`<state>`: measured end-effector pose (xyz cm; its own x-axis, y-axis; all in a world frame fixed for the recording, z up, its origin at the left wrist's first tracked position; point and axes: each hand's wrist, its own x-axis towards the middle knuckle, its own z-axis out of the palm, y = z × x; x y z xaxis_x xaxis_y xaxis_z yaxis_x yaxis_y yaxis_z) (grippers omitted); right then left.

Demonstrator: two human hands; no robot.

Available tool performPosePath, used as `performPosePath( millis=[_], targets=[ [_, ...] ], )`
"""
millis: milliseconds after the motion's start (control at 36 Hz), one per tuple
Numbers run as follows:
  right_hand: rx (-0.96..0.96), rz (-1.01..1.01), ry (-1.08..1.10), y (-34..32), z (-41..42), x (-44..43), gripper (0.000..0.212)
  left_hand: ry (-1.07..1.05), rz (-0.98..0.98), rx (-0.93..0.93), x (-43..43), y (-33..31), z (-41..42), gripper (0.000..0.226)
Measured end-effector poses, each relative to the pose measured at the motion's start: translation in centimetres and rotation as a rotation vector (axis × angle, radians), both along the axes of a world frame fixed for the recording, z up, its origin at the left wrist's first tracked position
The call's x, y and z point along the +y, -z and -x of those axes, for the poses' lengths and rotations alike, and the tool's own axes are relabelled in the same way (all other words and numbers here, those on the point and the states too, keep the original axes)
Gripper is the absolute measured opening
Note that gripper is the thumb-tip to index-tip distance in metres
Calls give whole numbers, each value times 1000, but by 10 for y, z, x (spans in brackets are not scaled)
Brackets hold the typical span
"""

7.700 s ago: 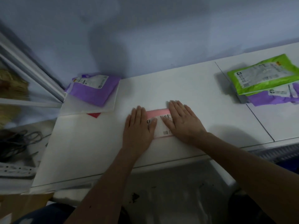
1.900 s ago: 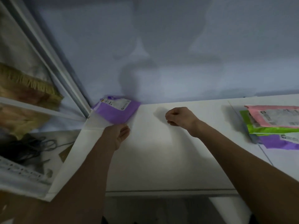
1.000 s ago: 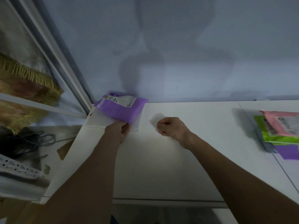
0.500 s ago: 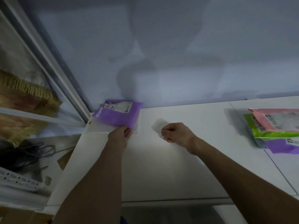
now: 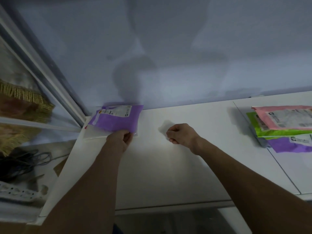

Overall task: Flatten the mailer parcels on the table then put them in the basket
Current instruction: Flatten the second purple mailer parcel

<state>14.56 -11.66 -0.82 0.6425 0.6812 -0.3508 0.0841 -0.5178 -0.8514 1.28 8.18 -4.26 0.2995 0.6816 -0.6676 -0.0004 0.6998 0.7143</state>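
White table point(image 5: 168, 174), wall behind. Left hand point(image 5: 120, 138) pinches purple mailer's point(image 5: 116, 121) near edge, mailer just beyond it. Right hand point(image 5: 181, 135) fisted, empty, beside it.

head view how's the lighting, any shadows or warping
Head view: dim and bluish; a brighter patch on the white table near the right hand; soft shadows on the wall above the purple plastic mailer pinched by the left hand; wide-angle skews the window frame.

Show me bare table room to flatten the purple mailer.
The white table is bare between the left hand and right hand, down to the near edge. Crowded: the far left corner under the purple plastic mailer, and the right side under the stack of pink, green and purple mailers.
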Motion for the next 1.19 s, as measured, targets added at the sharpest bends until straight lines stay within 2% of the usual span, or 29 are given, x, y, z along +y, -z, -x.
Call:
performPosePath(
  millis=[194, 361, 444, 528, 667, 778, 917, 1000, 1139, 1194],
  targets=[
    [208, -117, 96, -5, 8, 8, 20, 171, 119, -55, -21, -29, 16, 20],
    [558, -181, 243, -3, 13, 15, 30, 318, 97, -75, -38, -53, 34, 23],
    [628, -160, 303, -1, 12, 12, 32, 357, 110, -112, -42, -61, 43, 23],
    [666, -225, 400, 0, 2, 6, 37, 433, 99, -150, -46, -69, 47, 25],
    [868, -376, 301, -13, -14, -5, 50, 622, 55, -121, -51, -76, 47, 24],
    [844, -342, 184, -26, -15, -15, 33, 706, 55, -34, -51, -67, 43, 22],
    [761, -344, 141, -23, -19, -19, 39, 797, 20, 55, -49, -60, 41, 27],
    [742, -361, 154, -25, -23, -22, 38, 792, 27, -8, -50, -64, 37, 19],
    [753, -390, 201, -28, -24, -28, 32, 658, -50, -136, -53, -70, 28, 31],
    [744, -395, 200, -29, -23, -31, 30, 586, -70, -206, -55, -72, 24, 25]
  ],
)
